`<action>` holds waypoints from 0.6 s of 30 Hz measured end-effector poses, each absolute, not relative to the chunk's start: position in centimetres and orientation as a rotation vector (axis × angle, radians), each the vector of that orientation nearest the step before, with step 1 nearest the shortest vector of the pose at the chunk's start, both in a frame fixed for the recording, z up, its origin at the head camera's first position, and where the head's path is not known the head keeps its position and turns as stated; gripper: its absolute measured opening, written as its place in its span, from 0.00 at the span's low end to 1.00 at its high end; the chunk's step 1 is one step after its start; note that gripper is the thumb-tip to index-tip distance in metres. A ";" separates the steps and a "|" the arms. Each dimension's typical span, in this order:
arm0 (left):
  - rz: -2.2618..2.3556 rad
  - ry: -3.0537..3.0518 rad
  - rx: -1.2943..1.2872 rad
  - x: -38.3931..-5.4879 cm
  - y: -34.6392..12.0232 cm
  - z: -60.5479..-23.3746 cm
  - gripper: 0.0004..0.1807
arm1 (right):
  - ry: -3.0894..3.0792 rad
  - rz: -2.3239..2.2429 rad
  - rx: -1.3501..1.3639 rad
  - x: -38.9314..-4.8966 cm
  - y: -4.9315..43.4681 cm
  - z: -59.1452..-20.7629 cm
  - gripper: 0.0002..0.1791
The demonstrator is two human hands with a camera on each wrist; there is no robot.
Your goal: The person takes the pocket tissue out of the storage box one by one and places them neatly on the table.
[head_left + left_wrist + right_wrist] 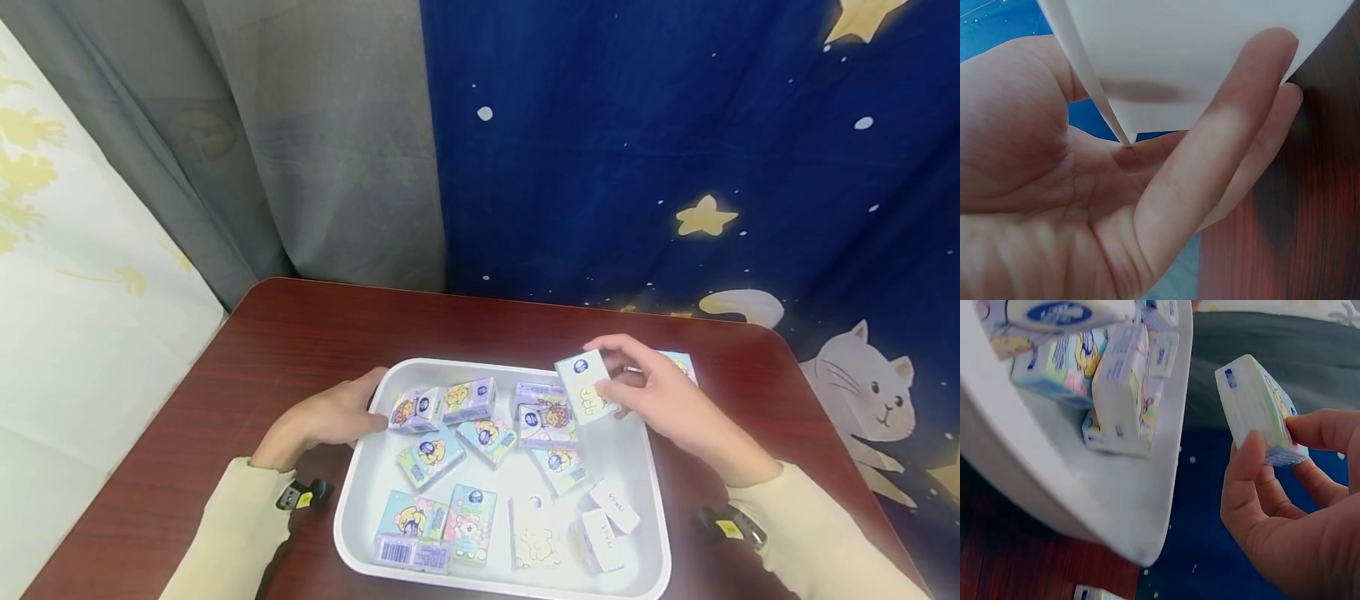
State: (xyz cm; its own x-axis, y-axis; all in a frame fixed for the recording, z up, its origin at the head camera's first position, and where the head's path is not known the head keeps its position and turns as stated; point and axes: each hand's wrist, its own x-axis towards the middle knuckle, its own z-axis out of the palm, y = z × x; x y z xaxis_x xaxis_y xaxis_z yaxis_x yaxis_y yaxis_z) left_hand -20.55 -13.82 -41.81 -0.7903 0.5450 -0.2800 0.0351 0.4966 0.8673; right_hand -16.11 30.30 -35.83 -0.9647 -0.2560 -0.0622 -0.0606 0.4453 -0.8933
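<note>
My right hand (660, 392) pinches a small pocket tissue pack (584, 385) between thumb and fingers, over the far right corner of a white tray (656, 533). The right wrist view shows that same pack (1250, 403) tilted, its side face turned to the camera. At the tray's left rim, my left hand (333, 417) grips the edge. Close up in the left wrist view, its fingers (1194, 169) lie along the outer wall of the tray (1154, 62). Several pastel tissue packs (470, 525) lie scattered and partly overlapping inside the tray.
Another tissue pack (681, 363) lies on the dark red wooden table (315, 325), beyond the tray's far right corner and partly behind the right hand. Grey curtain (345, 150) and blue star-patterned curtain (585, 167) hang behind the table's far edge.
</note>
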 end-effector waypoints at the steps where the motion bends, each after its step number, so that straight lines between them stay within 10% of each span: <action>1: 1.265 2.211 0.476 -20.5 -13.8 -41.8 0.39 | 2.520 -1.543 -0.263 -16.2 30.7 -35.9 0.28; 18: 1.249 2.233 0.466 -20.5 -13.7 -41.7 0.39 | 2.443 -1.938 0.188 -18.4 38.3 -38.8 0.25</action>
